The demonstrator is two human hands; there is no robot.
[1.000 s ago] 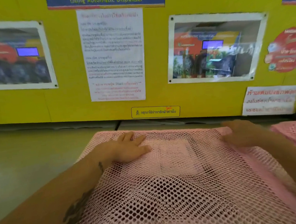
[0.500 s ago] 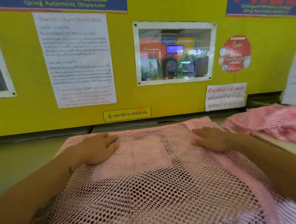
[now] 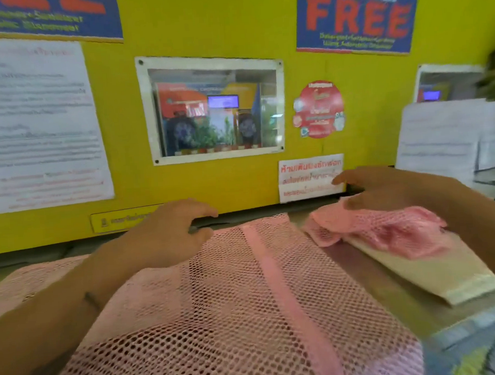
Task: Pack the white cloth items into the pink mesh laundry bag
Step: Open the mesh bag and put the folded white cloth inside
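Both hands (image 3: 168,235) open above mesh bag (image 3: 247,303)

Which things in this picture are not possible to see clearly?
- Head view: any white cloth inside the pink mesh bag; the mesh and blur hide it.
- Left hand: grip on the bag uncertain, blurred.
- Crumpled pink mesh under the right hand: contact unclear.
- Wall notices: text blurred.

bright, even light with no hard shadows fills the scene. motion blur smears the whole frame: the white paper notices (image 3: 38,124) on the yellow wall (image 3: 231,29) are unreadable, and the right hand (image 3: 376,188) is soft-edged. wide-angle distortion bends straight lines near the edges. reflections glaze the white-framed window (image 3: 212,108).
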